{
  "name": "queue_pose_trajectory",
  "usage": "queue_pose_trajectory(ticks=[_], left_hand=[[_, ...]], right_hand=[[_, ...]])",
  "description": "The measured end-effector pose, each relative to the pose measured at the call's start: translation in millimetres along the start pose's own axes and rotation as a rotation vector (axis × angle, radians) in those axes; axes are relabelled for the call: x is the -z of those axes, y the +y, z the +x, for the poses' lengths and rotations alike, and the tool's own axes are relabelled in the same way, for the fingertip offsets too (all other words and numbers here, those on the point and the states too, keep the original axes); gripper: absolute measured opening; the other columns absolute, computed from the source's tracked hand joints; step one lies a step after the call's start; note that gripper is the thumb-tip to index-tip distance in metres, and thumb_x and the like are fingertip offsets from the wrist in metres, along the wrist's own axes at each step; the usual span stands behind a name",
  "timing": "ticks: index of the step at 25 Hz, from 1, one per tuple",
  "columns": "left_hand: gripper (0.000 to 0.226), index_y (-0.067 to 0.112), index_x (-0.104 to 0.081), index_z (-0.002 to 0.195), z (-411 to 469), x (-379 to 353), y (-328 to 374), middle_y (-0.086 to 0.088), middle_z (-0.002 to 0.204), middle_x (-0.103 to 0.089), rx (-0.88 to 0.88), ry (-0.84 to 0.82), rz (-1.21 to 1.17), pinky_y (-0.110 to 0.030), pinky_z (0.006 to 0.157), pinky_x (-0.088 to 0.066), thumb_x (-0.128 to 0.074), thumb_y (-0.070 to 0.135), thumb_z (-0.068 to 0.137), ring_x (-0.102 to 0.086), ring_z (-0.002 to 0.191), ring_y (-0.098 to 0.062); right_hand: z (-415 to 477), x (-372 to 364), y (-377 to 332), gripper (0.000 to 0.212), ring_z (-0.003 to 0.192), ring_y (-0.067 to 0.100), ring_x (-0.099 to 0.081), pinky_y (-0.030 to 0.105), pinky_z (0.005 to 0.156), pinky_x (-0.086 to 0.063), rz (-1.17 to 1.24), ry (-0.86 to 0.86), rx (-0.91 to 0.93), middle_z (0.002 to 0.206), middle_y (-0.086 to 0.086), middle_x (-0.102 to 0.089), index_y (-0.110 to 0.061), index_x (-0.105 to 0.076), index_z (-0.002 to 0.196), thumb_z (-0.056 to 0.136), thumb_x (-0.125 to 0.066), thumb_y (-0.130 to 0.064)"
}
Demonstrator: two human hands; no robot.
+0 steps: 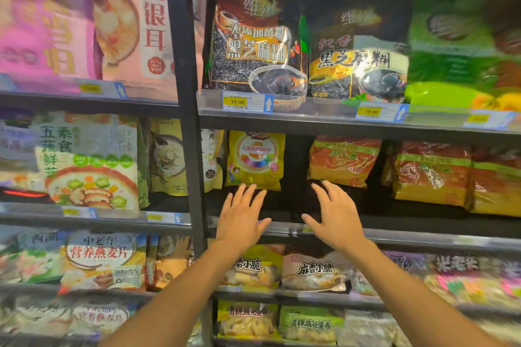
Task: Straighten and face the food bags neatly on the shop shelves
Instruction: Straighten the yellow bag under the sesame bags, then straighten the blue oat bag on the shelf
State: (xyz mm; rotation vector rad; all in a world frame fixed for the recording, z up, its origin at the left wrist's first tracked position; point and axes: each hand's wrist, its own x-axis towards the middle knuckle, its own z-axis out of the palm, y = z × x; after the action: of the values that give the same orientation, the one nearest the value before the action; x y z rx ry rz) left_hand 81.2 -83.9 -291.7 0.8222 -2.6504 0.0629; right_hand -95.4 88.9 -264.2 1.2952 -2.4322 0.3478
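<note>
Middle tier: one glossy yellow plastic food bag [255,160] stands upright, set back. Left hand [241,218] is spread flat and empty, fingertips at the bag's lower edge. Right hand [337,220] is splayed, holding nothing. Three orange-and-yellow plastic bags [344,162] stand further right. Dark metal shelf [423,239], black upright post [187,121]; stocked shop racking.
</note>
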Motion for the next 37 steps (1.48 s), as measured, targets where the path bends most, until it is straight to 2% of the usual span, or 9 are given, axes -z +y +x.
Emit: queue_pose_trajectory(ticks=[4,13,16,19,22,24,29,33,37], left_hand=[[0.075,0.032,-0.016,0.163,-59.6,25.1,2.3,0.000,0.173,-0.006,0.001,0.044,0.050,-0.050,0.128,-0.012,-0.044,0.061,0.099,0.002,0.159,-0.024],[0.074,0.030,-0.023,0.162,-201.5,68.3,-62.6,-0.003,0.172,-0.011,0.229,0.115,0.163,-0.054,0.126,-0.017,-0.043,0.064,0.099,-0.006,0.159,-0.029],[0.074,0.028,-0.031,0.160,-242.5,84.1,-98.5,-0.005,0.171,-0.017,0.331,0.122,0.208,-0.056,0.124,-0.025,-0.042,0.065,0.097,-0.014,0.158,-0.031],[0.074,0.027,-0.030,0.160,-283.0,99.0,-135.9,-0.006,0.170,-0.019,0.413,0.125,0.227,-0.058,0.123,-0.025,-0.031,0.067,0.097,-0.015,0.157,-0.032],[0.074,0.028,-0.029,0.160,-320.3,112.1,-179.8,-0.005,0.170,-0.020,0.510,0.133,0.249,-0.058,0.123,-0.026,-0.042,0.066,0.098,-0.016,0.157,-0.032],[0.075,0.029,-0.028,0.160,-344.0,123.3,-209.4,-0.005,0.170,-0.021,0.557,0.126,0.268,-0.057,0.123,-0.027,-0.039,0.068,0.097,-0.018,0.157,-0.032],[0.076,0.028,-0.028,0.160,-400.1,158.1,-296.3,-0.004,0.171,-0.017,0.618,0.171,0.307,-0.054,0.125,-0.021,-0.044,0.067,0.097,-0.012,0.158,-0.030],[0.076,0.030,-0.019,0.163,-438.0,188.1,-369.5,-0.002,0.172,-0.011,0.627,0.147,0.312,-0.053,0.126,-0.018,-0.038,0.066,0.099,-0.004,0.159,-0.027],[0.075,0.030,-0.019,0.163,-461.6,208.5,-432.1,0.000,0.172,-0.010,0.607,0.158,0.297,-0.053,0.127,-0.018,-0.040,0.064,0.099,-0.004,0.159,-0.026]], right_hand=[[-43.4,19.9,-13.6,0.086,0.152,0.030,-0.032,0.052,0.122,-0.033,0.022,0.027,0.057,0.166,0.008,-0.034,-0.020,-0.036,0.159,0.088,-0.064,-0.061],[-99.6,36.6,-113.8,0.087,0.155,0.027,-0.026,0.049,0.125,-0.026,0.154,0.030,0.249,0.168,0.004,-0.028,-0.023,-0.034,0.160,0.089,-0.066,-0.061],[-100.9,42.2,-161.6,0.083,0.155,0.025,-0.027,0.049,0.126,-0.027,0.191,0.035,0.326,0.167,0.003,-0.030,-0.023,-0.037,0.158,0.089,-0.066,-0.061],[-102.4,45.2,-215.3,0.082,0.153,0.027,-0.031,0.049,0.124,-0.029,0.221,0.038,0.410,0.164,0.004,-0.035,-0.022,-0.041,0.156,0.088,-0.067,-0.060],[-105.5,46.8,-276.0,0.080,0.151,0.028,-0.032,0.049,0.123,-0.030,0.263,0.031,0.486,0.164,0.004,-0.035,-0.022,-0.042,0.155,0.088,-0.067,-0.060],[-108.2,46.9,-315.7,0.080,0.152,0.029,-0.031,0.050,0.122,-0.031,0.286,0.025,0.523,0.164,0.005,-0.034,-0.022,-0.041,0.155,0.089,-0.065,-0.061],[-111.5,44.8,-420.2,0.083,0.155,0.027,-0.022,0.049,0.125,-0.024,0.368,0.002,0.583,0.167,0.002,-0.026,-0.025,-0.030,0.160,0.092,-0.060,-0.062],[-115.8,42.6,-504.5,0.078,0.157,0.027,-0.021,0.048,0.126,-0.019,0.414,0.004,0.579,0.169,0.004,-0.025,-0.021,-0.033,0.160,0.096,-0.054,-0.062],[-114.8,36.1,-571.4,0.079,0.156,0.027,-0.021,0.049,0.126,-0.019,0.426,-0.012,0.576,0.169,0.003,-0.023,-0.022,-0.032,0.160,0.096,-0.054,-0.062]])
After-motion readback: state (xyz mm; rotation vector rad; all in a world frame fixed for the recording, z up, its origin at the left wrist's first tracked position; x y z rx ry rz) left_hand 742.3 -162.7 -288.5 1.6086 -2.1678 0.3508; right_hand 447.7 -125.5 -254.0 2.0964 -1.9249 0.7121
